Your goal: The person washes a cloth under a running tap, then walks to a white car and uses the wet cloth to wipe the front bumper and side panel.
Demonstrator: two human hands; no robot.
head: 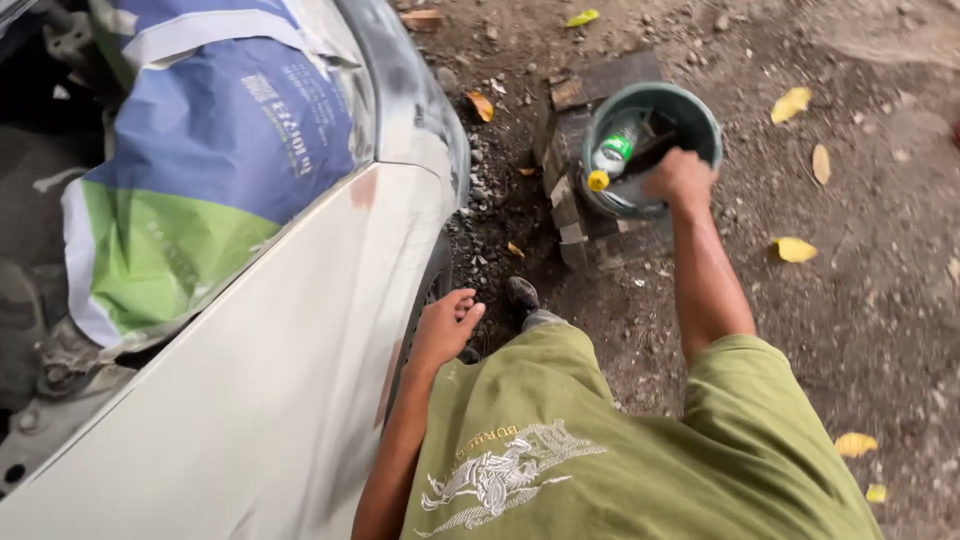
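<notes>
Dirt ground [880, 200], leaves scattered. Right hand [680, 178] reaches into a green bucket [700, 115] on bricks [575, 100], fist closed, on what I cannot tell; a bottle [615, 152] lies inside. Left hand [447, 328] rests loosely open against a white fender [300, 350].

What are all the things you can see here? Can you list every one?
Bucket: one, green, on the dirt ground by the bricks.
Bottle: one, clear plastic with green label and yellow cap, inside the bucket.
Bricks: a small grey stack, left of and under the bucket.
Car panel: one, white, at left.
Masking sheet: one, blue, green and white, covering the car's upper part.
Fallen leaves: several, yellow, scattered on the ground.
Shoe: one, dark, near the car.
Shirt: one, olive green.
Left hand: resting on the car panel, open.
Right hand: reaching into the bucket; fingers hidden.
</notes>
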